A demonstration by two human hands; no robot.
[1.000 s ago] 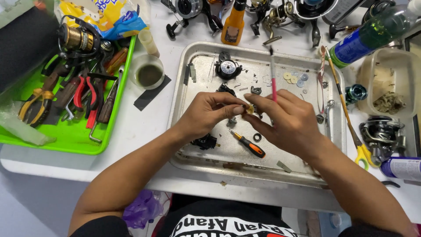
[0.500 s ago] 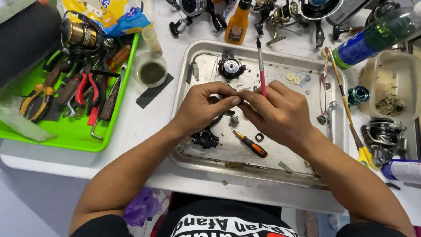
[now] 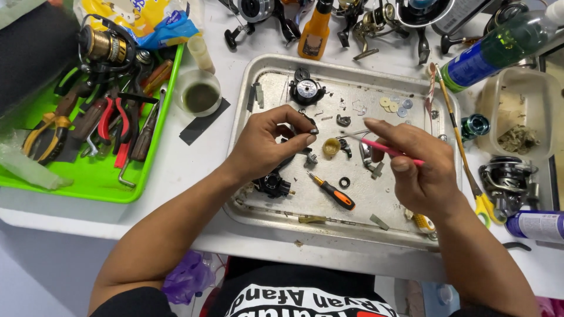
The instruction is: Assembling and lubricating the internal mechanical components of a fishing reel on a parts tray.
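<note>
Left hand (image 3: 267,144) hovering palm down over the metal tray (image 3: 247,194), thumb and forefinger pinched together on a small dark part (image 3: 314,130) at the fingertips. Right hand (image 3: 420,167) raised above the tray's right half, fingers clamped on a thin pink-handled tool (image 3: 385,148) whose pale tip points left toward that part, stopping just short of it. Half a second ago both hands pressed together at the tray's middle, tool standing upright; now drawn apart, tool laid almost level. Part tiny, black, shape too small to tell, held above a brass-coloured ring (image 3: 331,147). Orange-and-black screwdriver (image 3: 333,192) lying loose below, black reel body (image 3: 274,185) under the left wrist. Green tray (image 3: 88,185) of pliers well to the left.
</note>
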